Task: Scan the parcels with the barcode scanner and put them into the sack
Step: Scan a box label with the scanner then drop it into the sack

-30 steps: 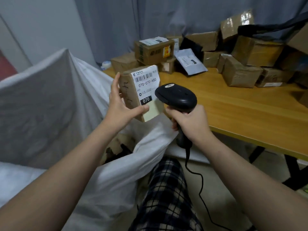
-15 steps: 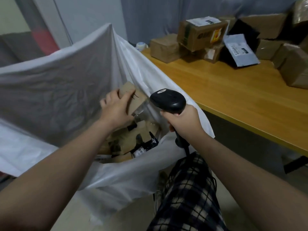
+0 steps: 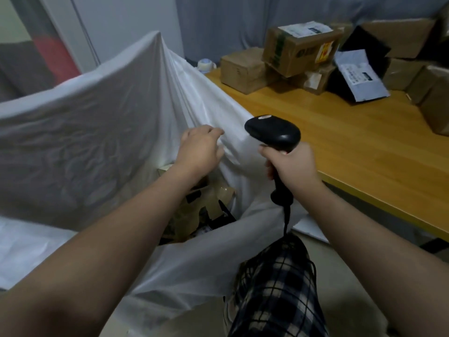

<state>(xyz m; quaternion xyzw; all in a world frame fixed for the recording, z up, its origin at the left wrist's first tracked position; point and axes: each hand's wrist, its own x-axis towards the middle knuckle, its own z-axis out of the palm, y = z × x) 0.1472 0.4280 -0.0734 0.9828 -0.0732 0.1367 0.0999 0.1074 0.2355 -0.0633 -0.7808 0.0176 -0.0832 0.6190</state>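
Head view: the left hand (image 3: 200, 147) hung empty, fingers loosely curled, over the white sack (image 3: 97, 132) at frame centre, parcels (image 3: 192, 216) lying inside. The right hand (image 3: 291, 166) gripped the barcode scanner (image 3: 272, 133). A drop looked done; the next move was probably fetching a cardboard box (image 3: 298, 52) from the worktop (image 3: 340, 142), upper right, for scanning.

Dim, soft blur, wide-angle warp

Sack (image 3: 97, 113): white, unpatterned. Scanner (image 3: 272, 132): black, with a pale mark on the head. Boxes (image 3: 243, 69): brown. Top box (image 3: 298, 49): white label, green stripe, yellow-red sticker. Mailer (image 3: 359, 79): grey. Table (image 3: 340, 132): yellow-orange wood grain. Trousers (image 3: 279, 288): black-and-cream check. Curtain (image 3: 230, 20): blue-grey.
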